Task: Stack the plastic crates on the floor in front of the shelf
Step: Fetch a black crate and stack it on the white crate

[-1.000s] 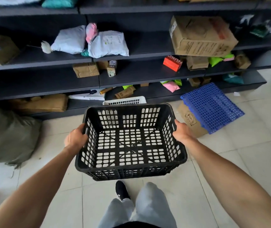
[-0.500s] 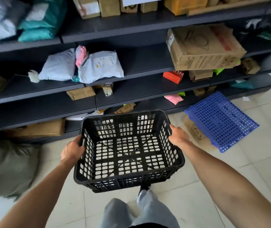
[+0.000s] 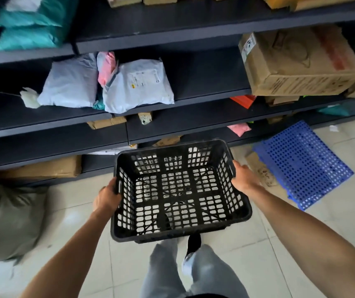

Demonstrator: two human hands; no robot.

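Beside shelf (image 3: 172, 41): blue panel (image 3: 303, 162) (leaning)

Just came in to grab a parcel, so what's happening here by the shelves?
A person stands facing the dark shelf and carries an empty black plastic crate in the air, above the tiled floor. The left hand grips its left wall and the right hand its right wall. A blue perforated panel leans by the shelf on the right. The crate is not yet set down.
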